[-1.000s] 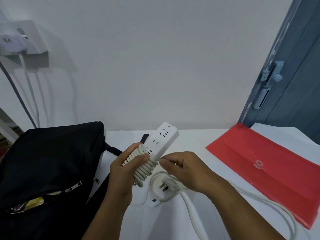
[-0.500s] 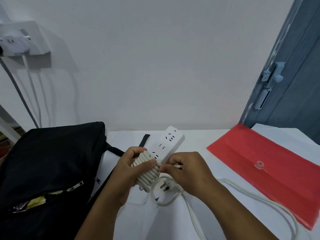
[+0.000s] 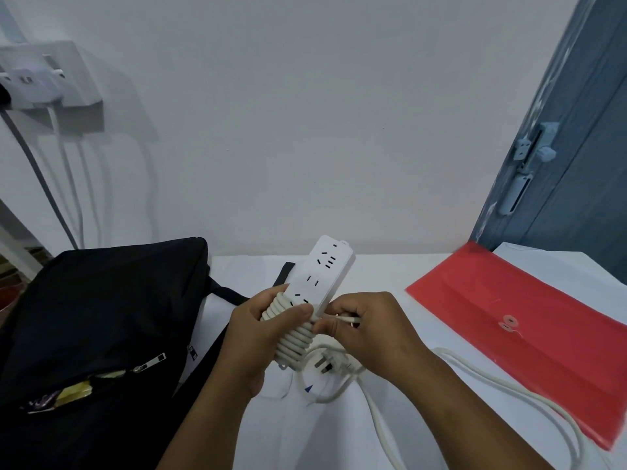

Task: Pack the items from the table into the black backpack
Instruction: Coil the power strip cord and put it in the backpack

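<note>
A white power strip [image 3: 322,273] is held above the table with its white cord [image 3: 291,337] coiled round its lower half. My left hand [image 3: 261,334] grips the strip over the coils, thumb on top. My right hand [image 3: 366,330] pinches the cord right beside the coils. The plug [image 3: 325,366] hangs just below my hands, and the loose cord [image 3: 509,391] trails off to the lower right. The black backpack [image 3: 101,320] lies at the left, its zipper partly open with something yellow showing inside.
A red document envelope [image 3: 529,334] lies on the white table [image 3: 373,273] at the right, over white paper [image 3: 556,262]. A wall socket with plugs and hanging cables [image 3: 51,79] is at upper left. A grey-blue door [image 3: 576,157] stands at the right.
The strip has tilted more upright and my right hand has come up against the coils, drawing the cord tighter. The loose cord on the table has shifted.
</note>
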Demonstrator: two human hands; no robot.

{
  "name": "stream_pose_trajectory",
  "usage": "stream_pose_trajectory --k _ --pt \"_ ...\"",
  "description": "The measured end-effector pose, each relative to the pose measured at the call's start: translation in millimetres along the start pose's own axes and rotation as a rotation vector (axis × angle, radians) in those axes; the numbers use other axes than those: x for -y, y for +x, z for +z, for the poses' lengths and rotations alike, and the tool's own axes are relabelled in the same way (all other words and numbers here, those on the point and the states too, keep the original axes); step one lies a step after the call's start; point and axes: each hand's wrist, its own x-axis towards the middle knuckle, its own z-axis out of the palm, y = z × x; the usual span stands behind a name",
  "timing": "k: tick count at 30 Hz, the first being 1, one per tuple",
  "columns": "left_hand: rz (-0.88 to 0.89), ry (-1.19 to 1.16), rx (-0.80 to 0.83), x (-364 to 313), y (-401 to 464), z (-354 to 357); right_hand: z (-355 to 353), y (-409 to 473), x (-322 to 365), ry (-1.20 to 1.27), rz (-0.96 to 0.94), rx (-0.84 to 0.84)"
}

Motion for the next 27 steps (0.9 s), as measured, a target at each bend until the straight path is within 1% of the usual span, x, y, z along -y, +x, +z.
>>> stream_pose_trajectory --k 2,5,9,10,12,14,16,18,20,21,22,24,27 --pt "0.028 -0.017 -0.031 -2.9 0.3 -0.7 -3.7 0.7 -4.2 0.057 0.008 0.009" --pt "0.051 -0.048 -0.09 -5.3 2.6 -6.6 -13.0 -0.7 -16.7 0.114 0.049 0.066" --pt "0.036 -0.066 -0.167 -4.9 2.7 -10.7 -20.5 -3.6 -30.3 0.001 0.114 0.139" --pt "0.038 -0.054 -0.186 -4.0 2.7 -10.9 -21.6 -3.7 -30.0 -0.003 0.105 0.137" --pt "0.039 0.008 -0.234 -1.9 3.4 -9.6 -23.0 -2.6 -23.4 -0.007 0.03 0.115" --pt "0.042 0.13 -0.247 0.6 3.5 -6.8 -21.1 -1.1 -11.0 -0.035 -0.066 0.115" --pt "0.05 0.297 -0.184 1.6 1.8 -5.8 -17.0 1.4 -0.6 -0.07 -0.15 0.111" --pt "0.072 0.447 -0.041 -0.5 0.0 -8.9 -14.2 6.0 3.4 -0.108 -0.235 0.088" --pt "0.099 0.531 0.12 -4.5 -1.9 -10.8 -13.4 9.8 4.9 -0.135 -0.288 0.068" --pt "0.104 0.546 0.144 -6.3 -2.4 -10.2 -13.0 11.2 6.1 -0.14 -0.307 0.06" --pt "0.109 0.553 0.111 -7.4 -2.7 -8.5 -12.1 12.0 8.0 -0.145 -0.328 0.056" --pt "0.126 0.562 -0.031 -8.0 -3.0 -4.0 -9.4 12.8 12.4 -0.129 -0.352 0.042" --pt "0.162 0.568 -0.141 -6.6 -4.0 0.2 -7.5 15.0 12.6 -0.053 -0.295 -0.061"
